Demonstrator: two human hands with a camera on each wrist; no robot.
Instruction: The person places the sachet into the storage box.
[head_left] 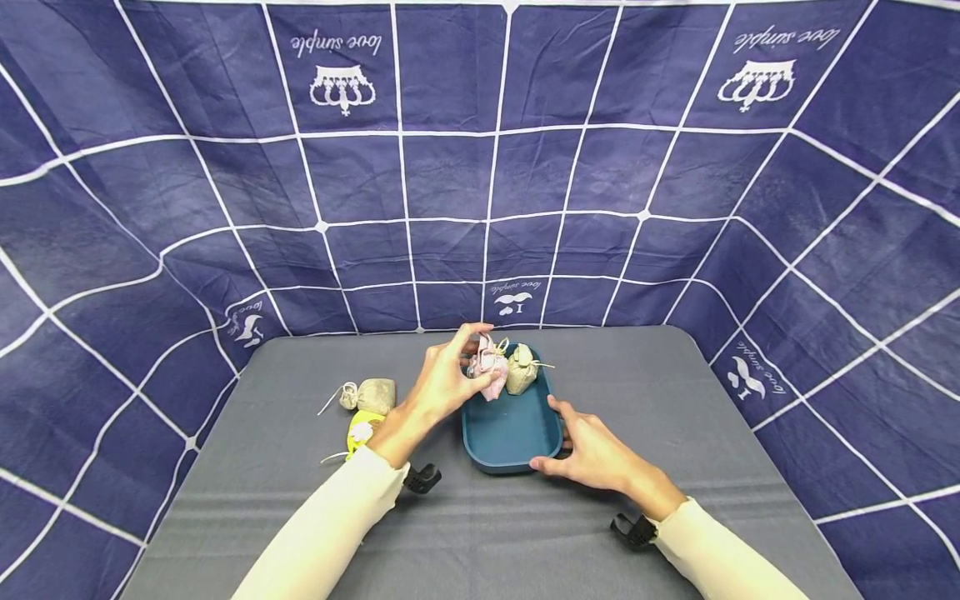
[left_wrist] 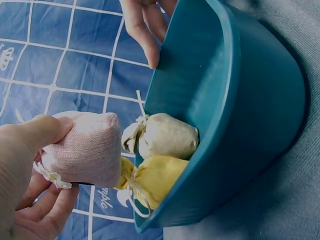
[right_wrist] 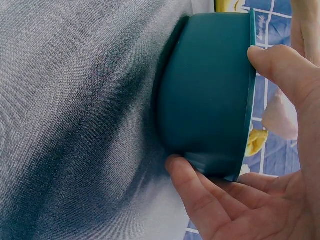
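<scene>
My left hand [head_left: 442, 379] pinches a small pink drawstring pouch [left_wrist: 82, 147] between thumb and fingers, over the far left part of a blue plastic bin [head_left: 510, 429]. A white flower trim shows at the pouch's tied end. Inside the bin, a beige drawstring pouch [left_wrist: 167, 137] lies beside a yellow one [left_wrist: 162, 177] at the far end; the near part of the bin's floor is bare. My right hand [head_left: 596, 450] grips the bin's near right corner, thumb on the near rim and fingers along the right side.
To the left of the bin, a grey-brown pouch [head_left: 377, 396] with a pale cord lies on the grey tabletop [head_left: 637, 375]. A yellow pouch [head_left: 362, 432] with a white flower sits just nearer, partly behind my left forearm. Blue gridded cloth [head_left: 450, 175] walls off the back and sides.
</scene>
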